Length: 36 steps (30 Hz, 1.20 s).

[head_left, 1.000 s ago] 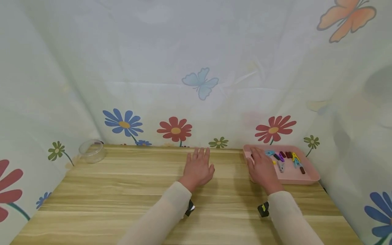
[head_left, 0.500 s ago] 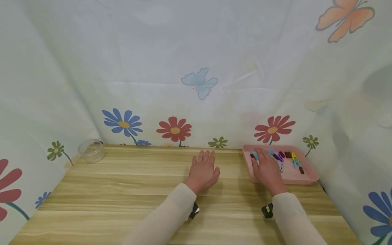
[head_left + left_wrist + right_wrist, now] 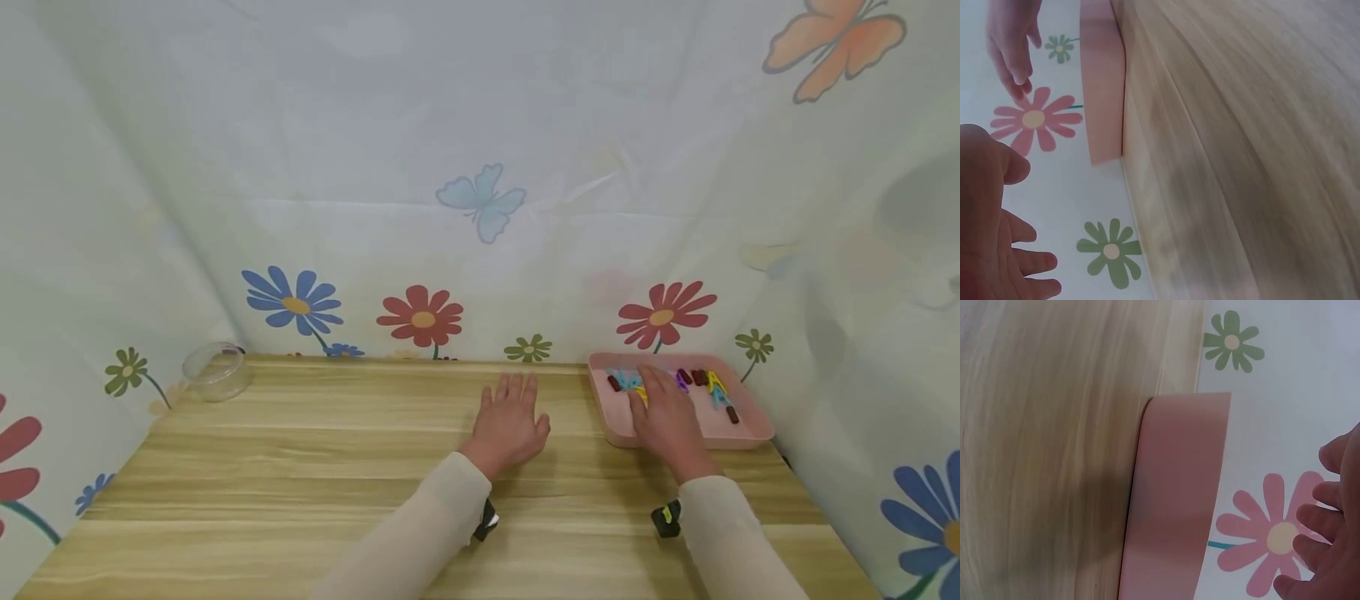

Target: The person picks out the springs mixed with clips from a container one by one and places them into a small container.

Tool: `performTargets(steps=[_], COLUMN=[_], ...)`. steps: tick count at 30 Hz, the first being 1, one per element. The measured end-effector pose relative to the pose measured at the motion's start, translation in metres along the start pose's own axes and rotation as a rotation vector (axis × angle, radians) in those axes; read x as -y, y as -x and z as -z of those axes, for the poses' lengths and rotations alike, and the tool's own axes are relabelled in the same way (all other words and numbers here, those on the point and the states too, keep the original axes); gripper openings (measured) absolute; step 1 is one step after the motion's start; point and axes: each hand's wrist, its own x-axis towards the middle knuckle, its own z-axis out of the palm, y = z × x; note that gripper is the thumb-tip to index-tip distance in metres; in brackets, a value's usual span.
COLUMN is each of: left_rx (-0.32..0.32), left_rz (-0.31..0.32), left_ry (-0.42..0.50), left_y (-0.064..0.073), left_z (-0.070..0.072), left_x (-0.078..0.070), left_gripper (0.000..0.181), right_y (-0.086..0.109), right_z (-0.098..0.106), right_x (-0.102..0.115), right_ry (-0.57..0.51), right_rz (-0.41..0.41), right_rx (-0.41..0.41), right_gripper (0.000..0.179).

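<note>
My right hand (image 3: 670, 421) hovers over the pink tray (image 3: 753, 432), fingers loosely extended and holding nothing. Inside the tray lie several small clothespins, among them a yellow clothespin (image 3: 715, 383) and a light blue clothespin (image 3: 720, 397), along with dark red pieces such as the one at the right (image 3: 732, 414). Part of the contents is hidden beneath that hand. My left hand (image 3: 510, 427), to the left of the tray, is spread above the wooden table and grips nothing. In the left wrist view, its fingers (image 3: 1035, 261) are apart and relaxed. The tray's pink wall (image 3: 1175, 494) fills the middle of the right wrist view.
A clear round container (image 3: 217, 373) stands at the table's far left corner. Behind the wooden table (image 3: 300, 467) hangs a white curtain (image 3: 360, 167) printed with flowers and butterflies, which also encloses both sides.
Both hands have shifted to the right. The right hand has moved from the tray's left edge further over its middle, uncovering clothespins at the left. The head view has turned slightly.
</note>
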Motion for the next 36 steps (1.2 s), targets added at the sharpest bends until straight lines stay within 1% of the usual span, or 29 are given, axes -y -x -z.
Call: performTargets(steps=[4, 9, 16, 22, 27, 33, 36], left_rx=[0.005, -0.007, 0.009, 0.023, 0.022, 0.011, 0.015], left_rz=[-0.007, -0.015, -0.019, -0.014, -0.024, -0.037, -0.041], left_ry=[-0.006, 0.002, -0.001, -0.012, -0.016, -0.015, -0.022], left_y=[-0.001, -0.001, -0.002, -0.006, -0.009, -0.011, -0.012], left_z=[-0.001, -0.002, -0.005, -0.012, -0.016, -0.017, -0.019], left_x=[-0.004, -0.008, -0.013, -0.015, -0.017, -0.021, -0.023], left_gripper=[0.064, 0.063, 0.063, 0.063, 0.063, 0.063, 0.063], right_y=[0.0, 0.002, 0.004, 0.004, 0.004, 0.004, 0.005], right_z=[0.002, 0.003, 0.004, 0.006, 0.007, 0.007, 0.008], right_x=[-0.005, -0.01, -0.018, -0.023, -0.027, -0.037, -0.04], right_ry=[0.0, -0.005, 0.001, 0.006, 0.007, 0.016, 0.028], right_rz=[-0.001, -0.001, -0.009, -0.033, -0.056, -0.018, -0.032], right_rx=[-0.004, -0.008, -0.01, -0.001, 0.001, -0.031, -0.032], right_gripper=[0.055, 0.055, 0.053, 0.055, 0.055, 0.054, 0.054])
